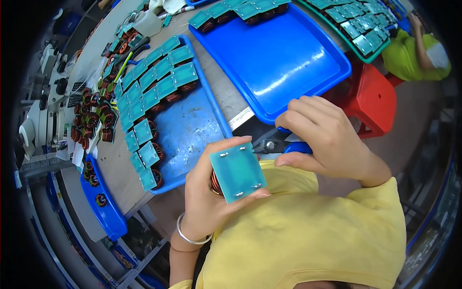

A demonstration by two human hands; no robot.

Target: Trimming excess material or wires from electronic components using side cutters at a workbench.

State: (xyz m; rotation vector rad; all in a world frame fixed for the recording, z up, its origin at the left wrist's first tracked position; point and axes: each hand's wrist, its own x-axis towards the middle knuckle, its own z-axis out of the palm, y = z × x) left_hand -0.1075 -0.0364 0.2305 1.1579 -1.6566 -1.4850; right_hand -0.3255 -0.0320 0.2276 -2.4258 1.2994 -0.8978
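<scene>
My left hand is closed round a square green circuit board, gripping it by its edges. Small shiny solder points show near the board's corners, and part of a copper-wound coil shows beneath it. In my right hand is a pair of blue-handled cutters, the fingers bent round the handles. The cutters' metal head points left, close to the board's upper right edge; whether the jaws touch the board I cannot tell. To the left, a blue tray carries rows of similar boards on coils.
Ahead lies a larger blue tray, boards along its far edge. A green tray of boards stands at far right, near a red stool and another person. Loose coils and a small blue bin are at left.
</scene>
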